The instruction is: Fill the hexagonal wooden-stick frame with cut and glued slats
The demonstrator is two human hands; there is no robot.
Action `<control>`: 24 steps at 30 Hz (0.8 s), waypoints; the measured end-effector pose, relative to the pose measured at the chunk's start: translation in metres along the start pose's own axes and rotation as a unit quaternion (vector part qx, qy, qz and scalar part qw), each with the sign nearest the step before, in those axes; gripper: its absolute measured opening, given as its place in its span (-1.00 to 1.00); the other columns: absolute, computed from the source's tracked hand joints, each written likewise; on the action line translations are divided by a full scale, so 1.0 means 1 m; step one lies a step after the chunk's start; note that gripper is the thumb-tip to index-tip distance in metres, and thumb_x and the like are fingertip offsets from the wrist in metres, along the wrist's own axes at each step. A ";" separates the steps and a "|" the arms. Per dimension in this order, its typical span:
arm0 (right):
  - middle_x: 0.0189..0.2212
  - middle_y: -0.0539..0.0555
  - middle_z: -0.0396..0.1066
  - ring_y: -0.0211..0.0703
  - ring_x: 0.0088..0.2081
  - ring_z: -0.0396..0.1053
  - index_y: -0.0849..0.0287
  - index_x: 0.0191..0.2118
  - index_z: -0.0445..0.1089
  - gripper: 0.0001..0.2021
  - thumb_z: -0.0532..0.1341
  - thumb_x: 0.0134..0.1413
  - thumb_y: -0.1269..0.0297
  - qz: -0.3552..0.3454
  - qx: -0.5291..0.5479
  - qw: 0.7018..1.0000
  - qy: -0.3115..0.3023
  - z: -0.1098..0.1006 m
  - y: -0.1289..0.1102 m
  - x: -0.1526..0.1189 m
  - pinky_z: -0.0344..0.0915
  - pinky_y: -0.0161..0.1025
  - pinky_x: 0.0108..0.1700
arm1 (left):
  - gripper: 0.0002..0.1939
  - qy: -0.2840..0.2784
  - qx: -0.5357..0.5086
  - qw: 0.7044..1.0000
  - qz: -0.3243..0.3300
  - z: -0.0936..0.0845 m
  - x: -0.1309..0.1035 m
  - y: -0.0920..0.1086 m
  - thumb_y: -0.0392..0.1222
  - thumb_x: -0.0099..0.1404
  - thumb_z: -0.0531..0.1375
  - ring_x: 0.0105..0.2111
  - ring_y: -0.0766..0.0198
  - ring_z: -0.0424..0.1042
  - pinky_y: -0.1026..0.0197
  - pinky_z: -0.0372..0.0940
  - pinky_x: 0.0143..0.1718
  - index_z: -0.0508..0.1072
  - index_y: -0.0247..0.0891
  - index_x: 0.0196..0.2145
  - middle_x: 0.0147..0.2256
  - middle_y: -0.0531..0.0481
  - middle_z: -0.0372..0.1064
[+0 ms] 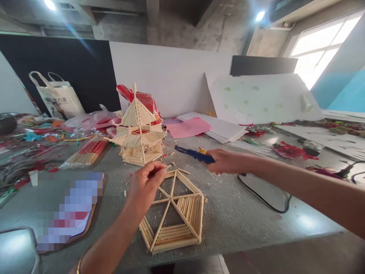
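Note:
My left hand (148, 177) is closed in a pinch on a short wooden stick (168, 166), just above the far-left side of a flat hexagonal stick frame (171, 198). Spokes meet at the frame's centre, and rows of sticks fill some of its sections, at the front and right. My right hand (221, 160) is wrapped round a dark blue hand tool (196, 155) with a narrow dark end pointing left; its exact kind is unclear. Behind the frame stands a tiered stick pagoda (139, 129) with a pointed roof. A loose stick (184, 171) lies by the frame's far edge.
A clipboard with papers (71, 209), partly blurred, lies at left. Behind it are a pack of sticks (88, 150) and plastic bags (91, 120). Pink paper (189, 127) and white sheets (225, 127) lie farther back. A black cable (262, 198) loops at right.

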State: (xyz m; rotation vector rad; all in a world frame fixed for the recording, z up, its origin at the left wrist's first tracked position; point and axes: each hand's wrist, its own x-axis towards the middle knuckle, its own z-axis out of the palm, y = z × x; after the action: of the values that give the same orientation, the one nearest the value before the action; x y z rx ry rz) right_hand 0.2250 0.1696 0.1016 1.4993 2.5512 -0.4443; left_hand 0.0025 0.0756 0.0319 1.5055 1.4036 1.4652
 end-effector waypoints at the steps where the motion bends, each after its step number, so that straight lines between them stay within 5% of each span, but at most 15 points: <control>1: -0.48 0.07 0.37 -0.19 -0.44 0.32 0.21 -0.33 0.27 -0.83 0.04 -0.12 0.33 0.005 0.024 1.000 -0.012 0.007 -0.001 -0.012 0.11 -0.34 -0.49 | -0.80 0.000 -0.004 1.000 -0.005 0.001 0.000 0.000 -0.08 0.13 0.15 -0.59 0.42 0.11 0.37 0.04 -0.57 0.42 -0.27 -0.39 -0.58 0.12 0.22; 8: -0.39 0.11 0.33 -0.15 -0.37 0.29 0.18 -0.38 0.20 -0.86 0.03 -0.06 0.23 -0.012 0.046 0.999 -0.001 0.037 -0.018 -0.043 0.12 -0.28 -0.40 | -0.77 0.029 0.005 0.999 -0.018 0.004 0.001 -0.002 -0.06 0.09 0.17 -0.63 0.43 0.10 0.37 0.01 -0.61 0.43 -0.30 -0.39 -0.62 0.12 0.19; 24: -0.44 0.09 0.30 -0.17 -0.42 0.26 0.18 -0.42 0.17 -0.84 0.02 -0.09 0.20 -0.020 0.053 0.998 -0.025 0.037 -0.047 -0.043 0.05 -0.30 -0.49 | -0.82 0.063 -0.053 0.996 -0.018 0.005 0.002 -0.001 -0.14 0.06 0.19 -0.53 0.41 0.21 0.37 0.10 -0.54 0.37 -0.30 -0.40 -0.51 0.10 0.27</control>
State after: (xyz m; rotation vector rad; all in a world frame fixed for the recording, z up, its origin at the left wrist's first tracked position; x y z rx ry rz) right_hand 0.2040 0.1009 0.0870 1.4534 2.5584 -0.6231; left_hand 0.0069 0.0791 0.0308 1.3360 1.3947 1.6102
